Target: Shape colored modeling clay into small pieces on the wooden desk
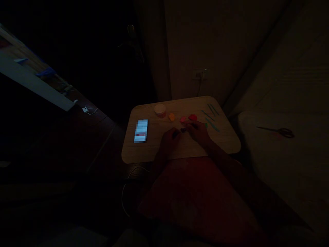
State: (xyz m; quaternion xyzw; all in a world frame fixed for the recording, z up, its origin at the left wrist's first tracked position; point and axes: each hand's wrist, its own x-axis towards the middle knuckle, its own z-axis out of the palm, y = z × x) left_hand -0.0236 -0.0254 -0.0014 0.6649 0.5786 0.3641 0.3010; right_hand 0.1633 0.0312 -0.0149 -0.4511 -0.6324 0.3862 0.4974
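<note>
Over the front middle of a small wooden table (151,151), my left hand (169,140) has its fingers curled in; whatever they hold, if anything, is lost in the dark. My right hand (198,133) pinches a small dark purplish lump (183,130) that looks like modelling clay, in the gap between the hands. Just beyond them lie a pink lump (182,119) and a red lump (193,117). An orange lump (171,117) sits farther left. Partly behind my right hand shows a green lump (206,125).
Several thin teal strips (212,124) lie at the table's right. A round tub (160,111) stands at the back left, with a lit phone (141,130) nearer. Scissors (280,131) rest on a pale surface to the right. A white cable (122,195) hangs below.
</note>
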